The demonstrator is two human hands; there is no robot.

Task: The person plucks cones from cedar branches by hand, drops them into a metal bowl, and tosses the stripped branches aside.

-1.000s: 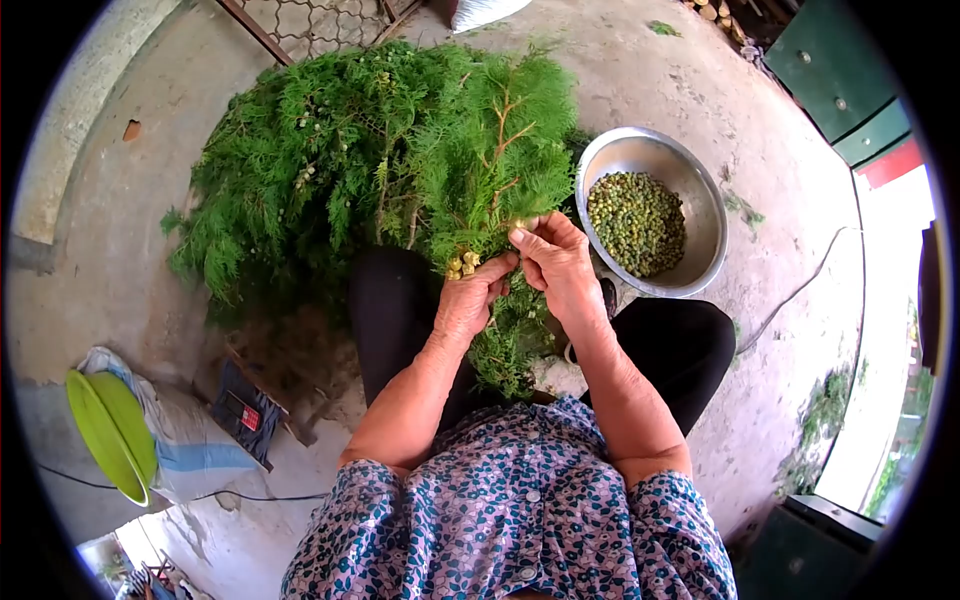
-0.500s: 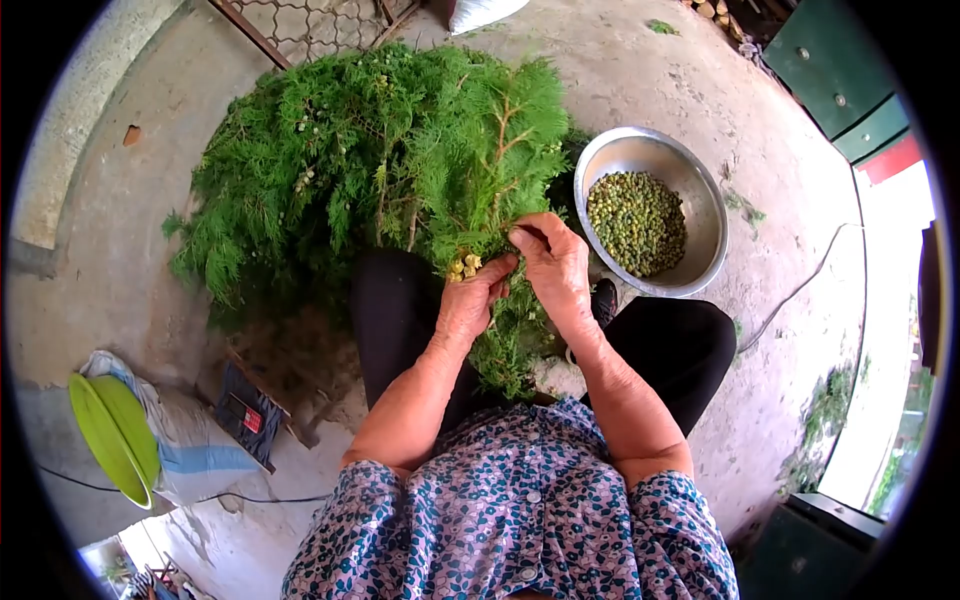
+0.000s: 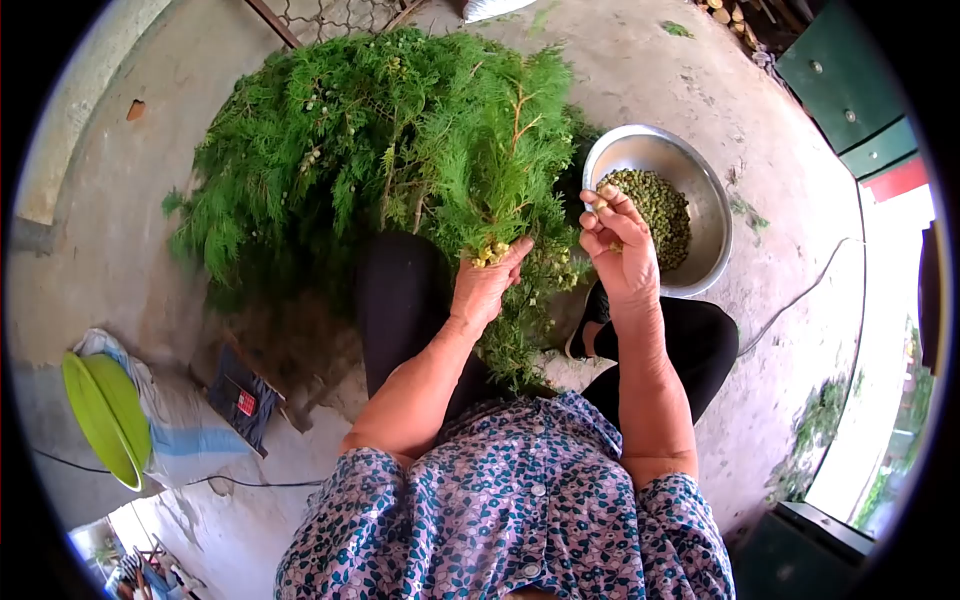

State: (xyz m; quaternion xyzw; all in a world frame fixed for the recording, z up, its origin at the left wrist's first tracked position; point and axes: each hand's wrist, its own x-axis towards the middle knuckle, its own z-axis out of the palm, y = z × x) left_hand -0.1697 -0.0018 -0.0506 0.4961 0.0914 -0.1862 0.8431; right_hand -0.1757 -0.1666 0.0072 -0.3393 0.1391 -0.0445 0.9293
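Note:
My left hand is closed round the lower part of a leafy green conifer sprig. A cluster of small yellowish cones shows at the thumb side of that hand. My right hand is raised over the left edge of a wide metal bowl, fingers pinched on a small pale-green cone. Many small green and yellowish cones lie in the bowl, partly hidden by this hand. A large heap of conifer branches spreads in front of my knees.
A lime-green basin leans at the left beside a white and blue sack. Dark green drawers stand at the far right. A cable runs over the concrete floor, and a metal grate lies beyond the heap.
My right hand has moved from the sprig, beside my left hand, rightward to the bowl's edge with a small cone in its fingers. The left hand keeps its hold on the sprig.

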